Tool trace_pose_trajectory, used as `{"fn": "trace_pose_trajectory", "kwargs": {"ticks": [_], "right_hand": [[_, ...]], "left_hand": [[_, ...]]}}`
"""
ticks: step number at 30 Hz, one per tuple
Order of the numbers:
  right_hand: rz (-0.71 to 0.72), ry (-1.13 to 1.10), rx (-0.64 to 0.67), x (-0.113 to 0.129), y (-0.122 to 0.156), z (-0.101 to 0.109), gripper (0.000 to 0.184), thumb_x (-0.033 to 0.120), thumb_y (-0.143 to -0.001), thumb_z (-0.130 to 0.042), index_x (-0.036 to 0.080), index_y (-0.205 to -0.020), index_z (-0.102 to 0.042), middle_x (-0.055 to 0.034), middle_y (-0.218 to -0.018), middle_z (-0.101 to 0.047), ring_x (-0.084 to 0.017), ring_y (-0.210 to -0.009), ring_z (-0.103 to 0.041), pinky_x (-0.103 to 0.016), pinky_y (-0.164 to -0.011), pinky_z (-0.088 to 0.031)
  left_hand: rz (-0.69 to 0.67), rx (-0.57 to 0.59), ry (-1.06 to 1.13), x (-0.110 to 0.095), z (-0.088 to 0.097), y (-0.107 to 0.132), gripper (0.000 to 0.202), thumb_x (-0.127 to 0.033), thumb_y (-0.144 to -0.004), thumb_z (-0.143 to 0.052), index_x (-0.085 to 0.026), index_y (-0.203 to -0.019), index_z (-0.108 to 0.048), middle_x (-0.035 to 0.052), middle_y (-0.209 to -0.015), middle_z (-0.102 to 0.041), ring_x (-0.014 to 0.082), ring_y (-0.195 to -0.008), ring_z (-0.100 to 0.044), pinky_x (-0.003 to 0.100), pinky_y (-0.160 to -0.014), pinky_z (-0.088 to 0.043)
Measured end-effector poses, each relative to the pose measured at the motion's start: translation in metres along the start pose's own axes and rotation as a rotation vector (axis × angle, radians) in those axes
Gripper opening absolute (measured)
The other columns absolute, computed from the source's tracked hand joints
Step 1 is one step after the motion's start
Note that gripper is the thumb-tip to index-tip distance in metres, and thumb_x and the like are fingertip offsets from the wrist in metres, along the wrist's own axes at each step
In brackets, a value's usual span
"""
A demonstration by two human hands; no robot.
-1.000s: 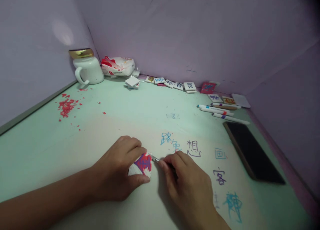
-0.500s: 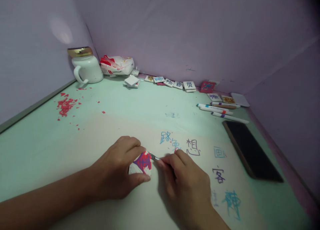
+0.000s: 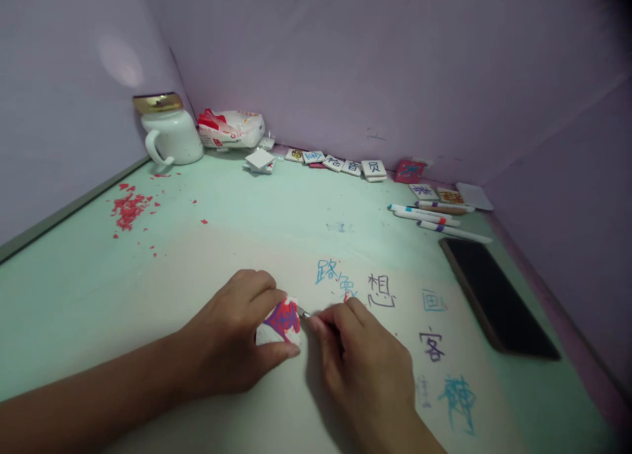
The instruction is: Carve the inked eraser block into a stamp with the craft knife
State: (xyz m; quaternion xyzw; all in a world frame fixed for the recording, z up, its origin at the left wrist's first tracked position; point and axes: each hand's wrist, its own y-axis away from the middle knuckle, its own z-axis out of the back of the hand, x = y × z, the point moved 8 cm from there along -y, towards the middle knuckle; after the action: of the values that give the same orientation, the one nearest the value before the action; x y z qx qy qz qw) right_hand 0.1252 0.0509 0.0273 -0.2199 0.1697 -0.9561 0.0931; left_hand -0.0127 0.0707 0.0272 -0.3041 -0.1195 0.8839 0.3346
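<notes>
My left hand grips a small white block whose top is coloured red and purple, pressing it onto the pale green table. My right hand pinches a thin metal-tipped tool. The tool's tip touches the right edge of the block. Most of the tool is hidden inside the fingers. Blue and purple characters are drawn on the table just beyond my right hand.
A black phone lies at the right. Several marker pens and a row of character tiles sit near the back wall. A white mug, a plastic packet and red shavings are at the back left.
The tool tip has edged in against the block's right edge. Both hands stay in nearly the same place.
</notes>
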Motion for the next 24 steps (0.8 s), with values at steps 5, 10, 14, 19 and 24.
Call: {"fn": "trace_pose_trajectory", "kwargs": {"ticks": [5,10,14,19,24], "right_hand": [[-0.022,0.027,-0.001,0.003,0.000,0.000,0.043,0.037,-0.099,-0.033,0.024,-0.068,-0.061,0.0000,-0.062,-0.062,-0.017,-0.047,-0.059,-0.028,-0.043,-0.032],[-0.092,-0.062,0.034,-0.005,0.000,-0.002,0.036,0.035,-0.096,-0.038,0.025,-0.071,-0.061,0.0010,-0.065,-0.064,-0.016,-0.049,-0.060,-0.027,-0.045,-0.035],[-0.166,-0.190,0.160,-0.016,0.000,-0.012,0.026,0.036,-0.091,-0.047,0.026,-0.073,-0.064,0.0023,-0.063,-0.067,-0.015,-0.048,-0.060,-0.025,-0.045,-0.034],[-0.405,-0.336,0.222,-0.036,-0.001,-0.019,0.042,0.049,-0.092,-0.039,0.023,-0.064,-0.056,0.0021,-0.052,-0.057,-0.015,-0.048,-0.050,-0.025,-0.047,-0.031],[-0.563,-0.739,0.291,-0.043,-0.004,-0.023,0.039,0.054,-0.082,-0.055,0.020,-0.062,-0.056,0.0043,-0.052,-0.047,-0.010,-0.049,-0.039,-0.022,-0.046,-0.028]], "left_hand": [[-0.003,0.002,-0.017,-0.001,-0.001,0.000,0.020,-0.020,-0.072,-0.070,-0.017,-0.088,-0.059,0.0087,-0.092,-0.061,0.0247,-0.085,-0.058,0.038,-0.074,-0.049],[-0.001,0.012,-0.018,-0.001,-0.002,0.000,0.019,-0.019,-0.072,-0.071,-0.017,-0.085,-0.058,0.0092,-0.092,-0.060,0.0257,-0.086,-0.058,0.038,-0.074,-0.048],[0.001,0.019,-0.016,-0.001,-0.003,-0.001,0.021,-0.017,-0.070,-0.072,-0.017,-0.086,-0.059,0.0088,-0.092,-0.060,0.0256,-0.086,-0.058,0.037,-0.074,-0.048],[0.011,0.021,-0.005,0.000,-0.002,-0.002,0.021,-0.017,-0.071,-0.071,-0.017,-0.089,-0.060,0.0076,-0.090,-0.061,0.0246,-0.084,-0.058,0.037,-0.074,-0.048],[-0.047,-0.010,0.038,-0.003,0.001,-0.001,0.023,-0.018,-0.076,-0.070,-0.016,-0.096,-0.060,0.0091,-0.094,-0.060,0.0246,-0.087,-0.056,0.037,-0.077,-0.046]]}}
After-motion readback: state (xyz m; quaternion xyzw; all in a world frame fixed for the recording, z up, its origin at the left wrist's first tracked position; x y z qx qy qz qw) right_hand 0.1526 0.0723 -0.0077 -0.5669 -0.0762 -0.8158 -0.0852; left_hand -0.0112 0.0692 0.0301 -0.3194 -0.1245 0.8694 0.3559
